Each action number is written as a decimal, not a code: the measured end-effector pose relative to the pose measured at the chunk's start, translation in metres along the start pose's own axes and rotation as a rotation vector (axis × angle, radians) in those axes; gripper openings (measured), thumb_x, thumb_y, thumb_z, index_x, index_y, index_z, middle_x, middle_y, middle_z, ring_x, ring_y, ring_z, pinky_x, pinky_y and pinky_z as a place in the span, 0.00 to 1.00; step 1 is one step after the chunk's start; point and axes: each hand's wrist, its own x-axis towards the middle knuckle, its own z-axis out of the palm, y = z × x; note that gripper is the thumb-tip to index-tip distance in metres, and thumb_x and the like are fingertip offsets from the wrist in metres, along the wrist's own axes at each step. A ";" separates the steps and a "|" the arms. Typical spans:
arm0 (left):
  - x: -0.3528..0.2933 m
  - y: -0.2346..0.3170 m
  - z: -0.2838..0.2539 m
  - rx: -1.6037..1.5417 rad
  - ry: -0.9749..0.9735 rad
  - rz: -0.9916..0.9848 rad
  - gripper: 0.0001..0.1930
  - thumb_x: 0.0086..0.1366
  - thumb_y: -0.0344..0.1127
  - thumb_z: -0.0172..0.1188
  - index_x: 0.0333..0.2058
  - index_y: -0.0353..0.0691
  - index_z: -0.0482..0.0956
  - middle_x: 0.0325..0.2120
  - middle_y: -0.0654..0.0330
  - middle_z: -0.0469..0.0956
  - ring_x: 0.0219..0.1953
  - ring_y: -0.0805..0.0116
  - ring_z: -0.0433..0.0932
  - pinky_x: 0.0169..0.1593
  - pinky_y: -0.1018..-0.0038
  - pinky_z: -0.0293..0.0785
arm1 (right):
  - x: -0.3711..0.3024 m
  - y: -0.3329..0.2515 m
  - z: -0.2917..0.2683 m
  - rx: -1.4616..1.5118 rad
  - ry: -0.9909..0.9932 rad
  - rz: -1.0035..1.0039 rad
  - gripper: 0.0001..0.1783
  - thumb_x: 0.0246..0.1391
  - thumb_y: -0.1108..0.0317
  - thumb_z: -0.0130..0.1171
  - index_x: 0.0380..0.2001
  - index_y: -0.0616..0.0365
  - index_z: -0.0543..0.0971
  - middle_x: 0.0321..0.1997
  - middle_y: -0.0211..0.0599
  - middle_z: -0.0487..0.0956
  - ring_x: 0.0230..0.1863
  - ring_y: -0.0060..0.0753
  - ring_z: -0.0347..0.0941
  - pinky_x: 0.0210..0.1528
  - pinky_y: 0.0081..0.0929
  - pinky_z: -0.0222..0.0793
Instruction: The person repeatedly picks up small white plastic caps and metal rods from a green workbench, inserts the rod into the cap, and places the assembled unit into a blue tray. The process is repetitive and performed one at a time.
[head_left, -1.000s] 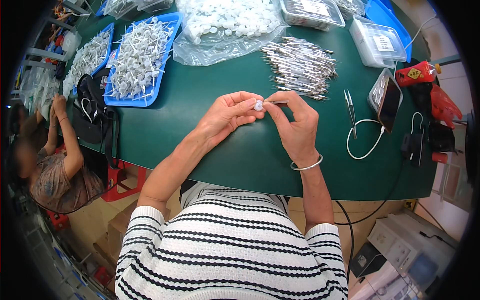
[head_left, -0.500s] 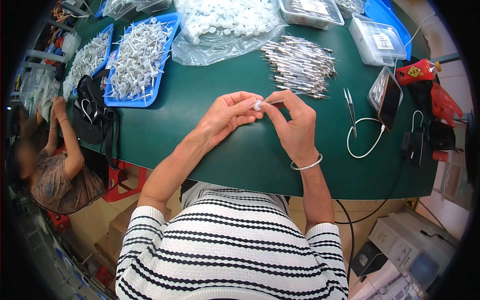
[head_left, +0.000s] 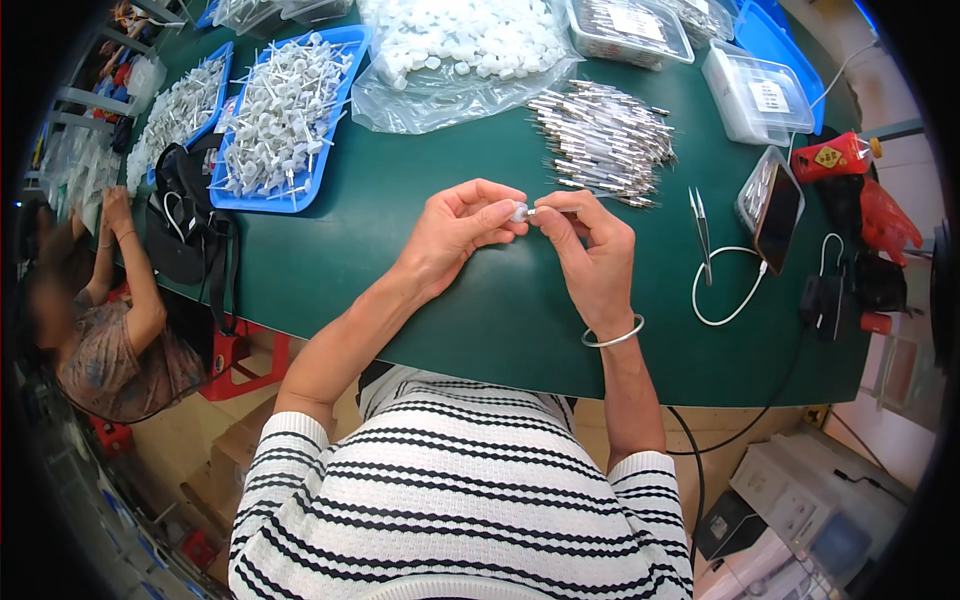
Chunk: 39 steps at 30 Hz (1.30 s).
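Between the fingertips of my left hand (head_left: 462, 228) is a small white plastic cap (head_left: 519, 213). My right hand (head_left: 590, 240) pinches a thin rod with a metal end (head_left: 532, 212), whose tip meets the cap. Most of the rod is hidden by my right fingers. Beyond my right hand lies a pile of similar thin rods with metal ends (head_left: 605, 140). An open clear plastic bag of white caps (head_left: 470, 45) lies beyond my left hand. To the left, a blue tray (head_left: 262, 203) holds many white caps with stems.
Metal tweezers (head_left: 702, 225), a white cable (head_left: 728, 318) and a phone (head_left: 777, 220) leaning on a clear box lie to the right. Clear boxes (head_left: 757, 95) stand at the back right. A black bag (head_left: 180, 215) hangs at the left edge, near a seated co-worker (head_left: 120, 330).
My right hand has shifted slightly down, and the rod's metal end now shows between my two hands at the cap. The camera's view has moved slightly.
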 end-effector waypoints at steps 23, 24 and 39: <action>-0.003 0.000 -0.003 0.077 -0.110 0.205 0.11 0.59 0.25 0.61 0.42 0.33 0.76 0.38 0.59 0.79 0.40 0.75 0.78 0.45 0.78 0.75 | 0.000 -0.007 -0.002 -0.166 -0.120 0.028 0.03 0.55 0.73 0.58 0.30 0.62 0.76 0.20 0.36 0.74 0.19 0.27 0.70 0.22 0.23 0.64; -0.003 0.000 -0.003 0.084 -0.107 0.203 0.11 0.59 0.25 0.62 0.41 0.33 0.76 0.38 0.59 0.79 0.39 0.75 0.78 0.45 0.78 0.75 | 0.000 -0.007 -0.001 -0.180 -0.108 0.006 0.03 0.55 0.73 0.58 0.29 0.62 0.76 0.20 0.36 0.74 0.19 0.28 0.70 0.22 0.23 0.64; -0.004 0.000 -0.004 0.093 -0.147 0.195 0.09 0.59 0.24 0.61 0.39 0.34 0.76 0.37 0.60 0.77 0.38 0.76 0.76 0.44 0.79 0.74 | -0.002 -0.008 -0.002 -0.159 -0.152 0.037 0.06 0.54 0.73 0.57 0.25 0.61 0.73 0.16 0.36 0.72 0.17 0.31 0.68 0.20 0.26 0.62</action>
